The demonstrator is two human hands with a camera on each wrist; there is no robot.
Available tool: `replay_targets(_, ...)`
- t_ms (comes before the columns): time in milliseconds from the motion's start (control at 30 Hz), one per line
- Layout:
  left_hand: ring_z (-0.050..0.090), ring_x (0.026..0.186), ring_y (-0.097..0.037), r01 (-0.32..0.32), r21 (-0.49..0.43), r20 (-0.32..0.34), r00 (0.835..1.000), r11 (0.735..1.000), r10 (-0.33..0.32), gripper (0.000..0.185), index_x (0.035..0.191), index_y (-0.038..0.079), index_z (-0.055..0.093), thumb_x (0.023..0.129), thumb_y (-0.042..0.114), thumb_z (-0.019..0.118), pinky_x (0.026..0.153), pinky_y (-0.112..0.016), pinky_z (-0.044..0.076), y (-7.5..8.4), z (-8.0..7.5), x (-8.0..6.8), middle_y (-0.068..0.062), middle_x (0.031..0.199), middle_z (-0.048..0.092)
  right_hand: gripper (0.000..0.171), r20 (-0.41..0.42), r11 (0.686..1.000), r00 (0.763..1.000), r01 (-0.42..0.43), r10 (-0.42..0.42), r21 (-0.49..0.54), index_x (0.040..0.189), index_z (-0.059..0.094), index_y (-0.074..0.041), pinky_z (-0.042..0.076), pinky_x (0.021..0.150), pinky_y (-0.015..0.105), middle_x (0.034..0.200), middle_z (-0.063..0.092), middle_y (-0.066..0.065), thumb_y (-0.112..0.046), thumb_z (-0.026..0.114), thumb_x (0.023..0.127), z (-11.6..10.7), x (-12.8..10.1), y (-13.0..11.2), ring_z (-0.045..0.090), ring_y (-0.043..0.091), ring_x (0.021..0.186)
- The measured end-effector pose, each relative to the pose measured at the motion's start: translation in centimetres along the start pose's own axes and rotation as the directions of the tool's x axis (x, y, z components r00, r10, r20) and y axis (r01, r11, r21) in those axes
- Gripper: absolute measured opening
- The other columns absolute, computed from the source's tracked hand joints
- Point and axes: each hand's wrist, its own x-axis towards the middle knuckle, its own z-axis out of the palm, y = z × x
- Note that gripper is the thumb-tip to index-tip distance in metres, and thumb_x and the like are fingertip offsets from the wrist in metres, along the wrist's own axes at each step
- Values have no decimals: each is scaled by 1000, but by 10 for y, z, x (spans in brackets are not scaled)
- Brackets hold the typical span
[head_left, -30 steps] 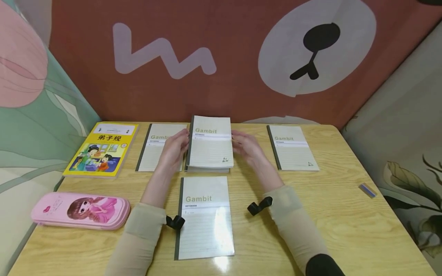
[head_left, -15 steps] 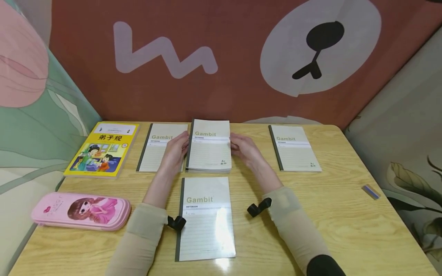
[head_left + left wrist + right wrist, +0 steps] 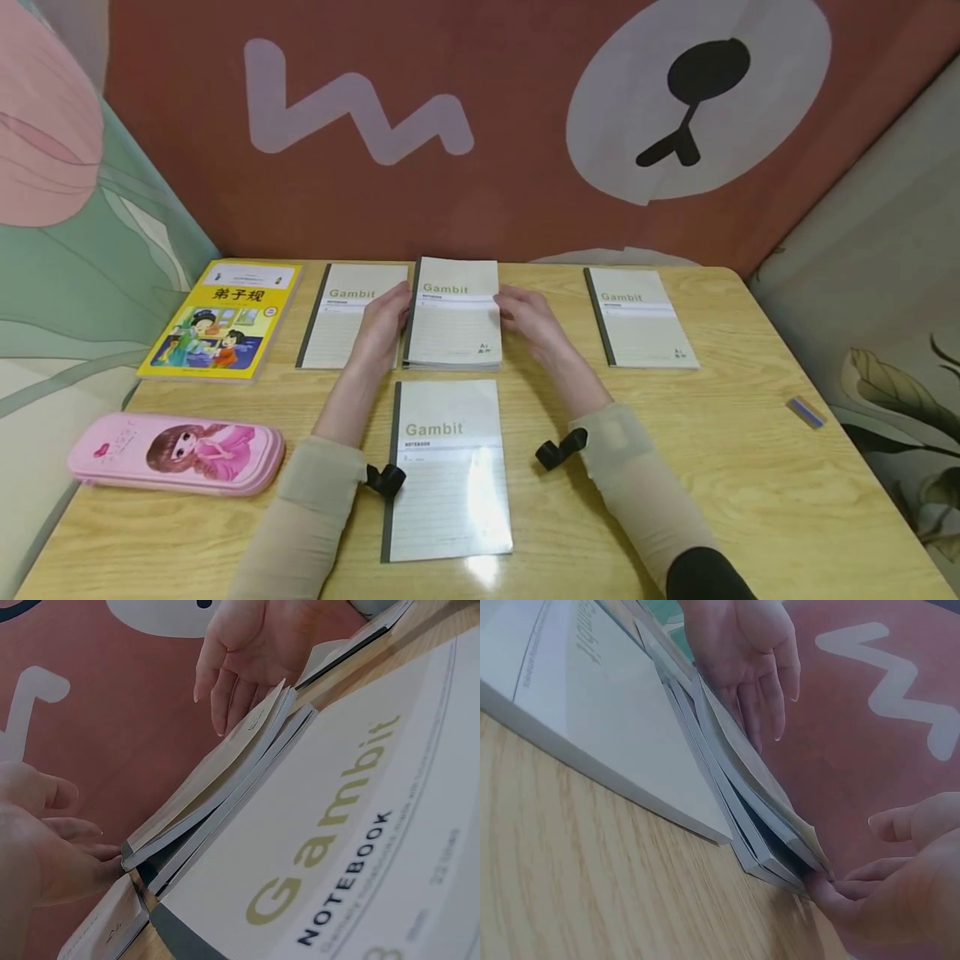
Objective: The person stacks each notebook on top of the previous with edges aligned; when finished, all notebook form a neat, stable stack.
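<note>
A stack of grey "Gambit" notebooks [image 3: 453,325] lies at the back middle of the wooden table [image 3: 750,475]. My left hand [image 3: 388,310] rests against the stack's dark spine side, and my right hand [image 3: 517,312] rests against its opposite edge, fingers fairly straight on both. In the left wrist view the top notebook [image 3: 217,776] sits tilted, slightly above the ones under it, with my left fingertips [image 3: 101,862] touching the spine corner. In the right wrist view my right fingertips [image 3: 829,889] touch the stack's edge [image 3: 742,802].
Another Gambit notebook [image 3: 446,467] lies near me between my forearms. Single notebooks lie left [image 3: 341,321] and right [image 3: 637,317] of the stack. A yellow picture book [image 3: 225,321] and pink pencil case [image 3: 176,454] are at the left, a small eraser [image 3: 806,411] at the right.
The top notebook, held higher between my hands a second ago, has come down almost onto the stack. Both hands stayed at its sides.
</note>
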Motion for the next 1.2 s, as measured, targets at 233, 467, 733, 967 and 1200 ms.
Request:
replay_targets(233,15,162,-14,35,64,-13,999,997,-34,57,163,11,29,109,25,44,133,-30,17,2,1,0,0,173,22,63,-5,997,1000,3,-3,-79,159,30,3,40,124,43,166,35,18,-23,54,107,1,-1,0,48,30,145)
replay_targets(467,18,161,-16,67,144,-33,997,987,-63,58,162,10,30,109,28,44,133,-32,16,4,2,-1,0,173,24,65,3,994,1000,-7,7,-105,160,31,1,37,125,43,169,32,14,-25,56,106,0,-1,1,49,29,145)
replay_targets(733,20,161,-17,84,184,-41,996,979,-78,58,162,12,31,109,31,43,133,-33,18,3,0,-1,1,173,25,66,10,989,1000,-7,8,-146,160,32,-2,37,125,43,170,31,10,-29,58,105,1,-2,2,42,26,150)
replay_targets(967,21,161,-16,86,177,-43,996,980,-80,58,162,12,31,109,31,44,133,-33,18,2,0,-1,0,173,25,68,24,983,1000,-4,8,-186,161,30,-2,35,126,43,171,28,11,-32,56,105,2,-3,2,37,26,153)
replay_targets(1200,20,161,-16,75,166,-40,997,983,-69,56,162,12,32,110,31,43,133,-33,18,1,0,-1,-1,172,26,67,11,986,999,-29,31,-162,161,29,-2,36,125,42,171,26,10,-32,54,107,2,-3,1,36,28,153)
